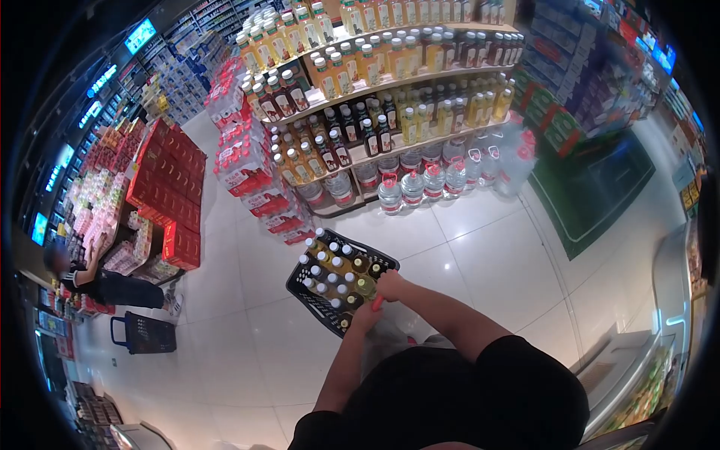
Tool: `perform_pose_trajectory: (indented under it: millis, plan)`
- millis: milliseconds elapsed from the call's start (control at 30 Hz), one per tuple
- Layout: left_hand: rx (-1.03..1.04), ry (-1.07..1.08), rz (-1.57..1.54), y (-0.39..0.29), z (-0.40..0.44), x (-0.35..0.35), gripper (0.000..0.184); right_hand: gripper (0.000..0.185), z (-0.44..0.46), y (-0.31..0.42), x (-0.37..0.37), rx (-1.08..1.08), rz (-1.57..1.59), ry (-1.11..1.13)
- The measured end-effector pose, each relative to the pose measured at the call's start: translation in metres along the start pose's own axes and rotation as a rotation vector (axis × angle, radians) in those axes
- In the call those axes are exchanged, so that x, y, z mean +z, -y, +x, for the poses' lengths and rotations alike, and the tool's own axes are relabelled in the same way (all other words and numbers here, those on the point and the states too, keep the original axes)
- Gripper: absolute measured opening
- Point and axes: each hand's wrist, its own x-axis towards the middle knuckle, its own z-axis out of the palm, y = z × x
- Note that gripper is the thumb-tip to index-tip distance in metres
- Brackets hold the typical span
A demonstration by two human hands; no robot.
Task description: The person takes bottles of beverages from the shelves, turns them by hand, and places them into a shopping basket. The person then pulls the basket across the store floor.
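Note:
A black basket [300,301] stands in front of me, loaded with many bottles [337,262] that have mostly white caps and pale yellow or dark contents. At its near right edge my left hand [365,316] and my right hand [389,286] are closed around a red handle [377,304], of which only a short piece shows between them. The rest of the handle is hidden under my fingers. Some bottle caps lie close by my right hand.
Ahead, a shelf [420,84] carries rows of juice bottles, with large water jugs [412,187] below. Red-wrapped bottle packs [259,180] are stacked left of it. A person [112,285] stands far left beside a blue basket [147,334]. A green mat [600,202] lies right.

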Motion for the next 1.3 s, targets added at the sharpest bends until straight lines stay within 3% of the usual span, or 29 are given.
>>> perform_pose_trajectory:
  millis: [100, 300, 533, 1300]
  plan:
    - [0.033, -0.159, 0.103, -0.007, -0.007, 0.0, 0.033, 0.018, 0.006, -0.012, -0.009, -0.158, 0.023, 0.093]
    - [-0.085, -0.131, 0.115, -0.015, -0.004, -0.014, 0.032, 0.023, 0.033, -0.013, -0.015, -0.275, 0.013, 0.215]
    - [-0.103, -0.122, 0.093, -0.019, -0.002, -0.026, 0.033, 0.022, 0.042, -0.025, -0.024, -0.407, 0.133, 0.069]
    - [-0.145, -0.243, -0.001, -0.019, 0.022, -0.039, 0.028, 0.024, 0.089, -0.041, -0.051, -0.454, 0.005, 0.186]
